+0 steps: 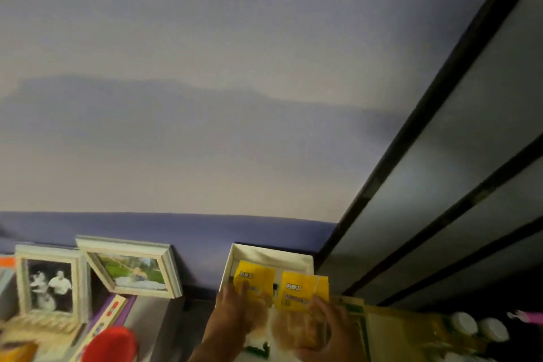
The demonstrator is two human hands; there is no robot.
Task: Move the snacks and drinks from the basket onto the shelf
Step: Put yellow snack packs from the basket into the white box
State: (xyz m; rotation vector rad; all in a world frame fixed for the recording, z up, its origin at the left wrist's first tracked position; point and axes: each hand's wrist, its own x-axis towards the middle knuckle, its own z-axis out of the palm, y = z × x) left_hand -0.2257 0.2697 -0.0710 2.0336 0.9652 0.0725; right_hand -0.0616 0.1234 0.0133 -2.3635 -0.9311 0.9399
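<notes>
yellow-topped clear plastic snack packets, two of them, sit low in the view, one in each hand. the left hand (235, 310) has its fingers curled round the left snack packet (254, 281), thumb laid across the yellow label, holding it at the mouth of a small white open cardboard box (269, 256) that stands against the purple band of the wall. the right hand (324, 323) grips the right snack packet (304, 291) from the side and below, fingers wrapped round the see-through lower part where something pale brown and round shows, maybe a pastry; it is too blurred to be sure.

both packets are held label-up and side by side, nearly touching, which looks to me like lining them up so they go into the box in a neat row with the print facing out. the box seems to serve as the holder on the shelf surface, so neither packet is released yet.

off to the left lean two white-framed photographs (53, 282), and a red rounded object (110, 344) pokes up near the bottom edge. to the right run dark-framed frosted panels (458, 185), with white-capped bottles (479, 328) below them. no basket is visible from here, so i cannot say how much remains to move.
</notes>
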